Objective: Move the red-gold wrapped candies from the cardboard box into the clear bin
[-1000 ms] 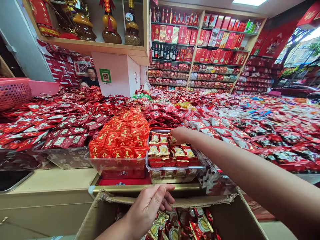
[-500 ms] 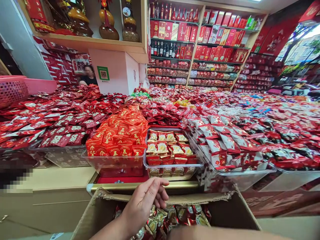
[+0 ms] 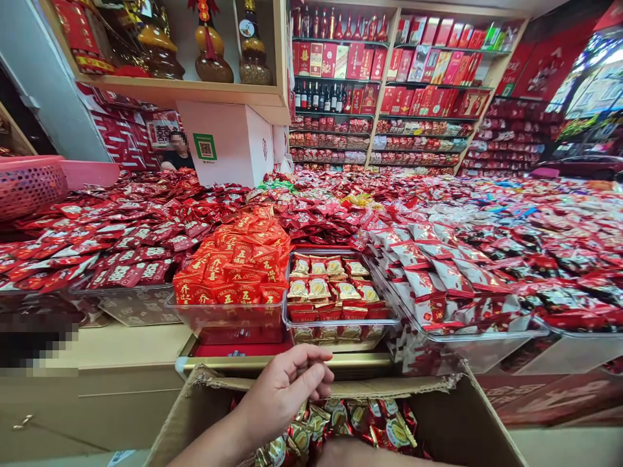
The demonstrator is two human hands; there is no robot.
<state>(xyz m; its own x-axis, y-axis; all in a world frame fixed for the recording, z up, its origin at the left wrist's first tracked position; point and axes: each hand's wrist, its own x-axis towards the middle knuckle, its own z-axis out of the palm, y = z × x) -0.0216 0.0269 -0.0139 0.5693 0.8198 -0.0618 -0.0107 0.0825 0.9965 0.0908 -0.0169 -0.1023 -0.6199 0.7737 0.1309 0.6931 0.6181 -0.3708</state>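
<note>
My left hand point(image 3: 302, 375) is over the far edge of an open cardboard box point(image 3: 185, 415), its fingers curled and the thumb laid against them. Whatever it may hold is hidden. Low in the frame, my right hand point(image 3: 343, 451) reaches across the box, its fingers out of sight among small red and gold wrapped packets point(image 3: 392, 431). Just beyond the box, a clear plastic bin point(image 3: 343, 322) holds similar gold and red packets point(image 3: 335, 285), stacked in rows.
Left of that bin, another clear bin point(image 3: 226, 316) is heaped with orange-red packets point(image 3: 238, 266). White and red packets point(image 3: 438, 275) fill a bin to the right. Pink baskets point(image 3: 29, 185) stand far left. A person point(image 3: 179, 152) is behind the counter; bottles and boxes line shelves point(image 3: 389, 65).
My left thumb has shifted lower over the curled fingers. My right arm has drawn lower and left, uncovering more packets in the box. The view has shifted slightly.
</note>
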